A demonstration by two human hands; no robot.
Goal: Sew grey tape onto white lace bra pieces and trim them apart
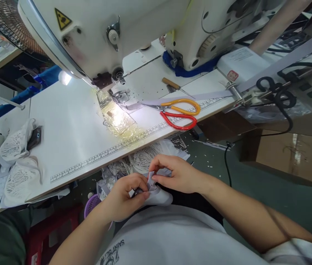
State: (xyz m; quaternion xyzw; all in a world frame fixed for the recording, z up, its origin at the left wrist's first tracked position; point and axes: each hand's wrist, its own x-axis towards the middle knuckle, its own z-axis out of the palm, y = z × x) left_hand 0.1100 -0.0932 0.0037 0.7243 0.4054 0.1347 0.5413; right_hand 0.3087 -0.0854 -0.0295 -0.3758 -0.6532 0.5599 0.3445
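Observation:
In my lap, below the table's front edge, both hands pinch a white fabric piece [160,197] with a smooth, rounded body. My left hand [129,193] is closed on its edge, thumb against fingers. A small dark object [137,191] shows under the left fingers; its kind is hard to make out. My right hand [175,173] pinches a narrow upright strip of the same piece between thumb and fingertips. White lace fabric [144,158] hangs just beyond the hands, partly under the table. Scissors [169,108] with one orange and one red handle lie on the table.
A sewing machine [89,40] stands over the lit table [73,136]. A wooden-handled awl [172,84] lies by its base. White lace cups [18,147] rest at left near a black device [35,138]. A purple basket [92,204], red stool [53,224] and cardboard box [282,154] stand below.

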